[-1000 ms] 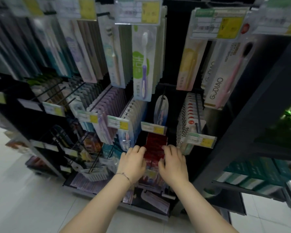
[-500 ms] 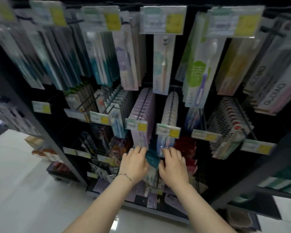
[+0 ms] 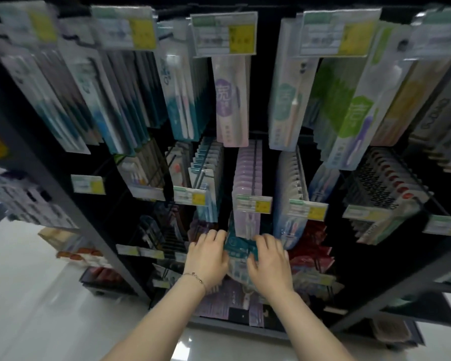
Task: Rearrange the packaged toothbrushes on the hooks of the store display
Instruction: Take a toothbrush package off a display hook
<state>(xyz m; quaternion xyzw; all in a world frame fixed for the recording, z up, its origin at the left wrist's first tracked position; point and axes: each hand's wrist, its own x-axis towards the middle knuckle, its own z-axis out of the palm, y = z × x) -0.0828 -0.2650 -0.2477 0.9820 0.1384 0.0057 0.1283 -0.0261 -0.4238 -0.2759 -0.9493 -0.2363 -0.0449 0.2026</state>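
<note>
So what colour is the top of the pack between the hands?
Dark teal with faint pale print on the pack; the head view shows it.

- The left arm (image 3: 151, 321) is bare from the wrist all the way to the bottom edge of the view.
- The right arm (image 3: 315, 319) is bare in just the same way.
- A thin bracelet (image 3: 195, 278) goes round the left wrist. It looks like a fine little chain with a few tiny bits on it, too small to make out.
- The left hand (image 3: 207, 259) is bare.
- The right hand (image 3: 270, 267) is bare too, and so is its wrist.
- The nails are too blurry to tell much about.
</note>
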